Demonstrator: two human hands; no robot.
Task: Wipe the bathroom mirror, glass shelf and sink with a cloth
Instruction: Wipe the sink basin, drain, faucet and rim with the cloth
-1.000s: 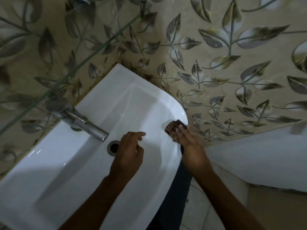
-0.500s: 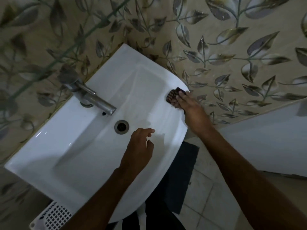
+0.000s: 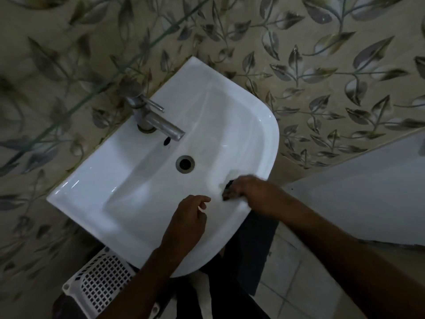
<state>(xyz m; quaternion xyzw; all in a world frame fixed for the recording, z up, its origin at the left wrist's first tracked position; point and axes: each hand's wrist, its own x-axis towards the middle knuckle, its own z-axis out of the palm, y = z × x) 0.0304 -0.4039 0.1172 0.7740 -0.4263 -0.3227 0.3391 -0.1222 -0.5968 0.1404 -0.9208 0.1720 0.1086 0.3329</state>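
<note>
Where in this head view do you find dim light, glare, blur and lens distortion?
Head view: dim overall, both arms nearly silhouetted; small glare streaks on the sink rim; motion blur smears the right hand and its dark cloth; leaf-patterned wall softens leftward; wide-angle lens bows the glass shelf edge.

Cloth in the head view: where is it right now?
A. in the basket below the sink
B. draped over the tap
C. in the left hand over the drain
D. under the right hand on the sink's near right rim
D: the right hand presses the dark cloth on the sink rim; the left hand holds nothing.
</note>
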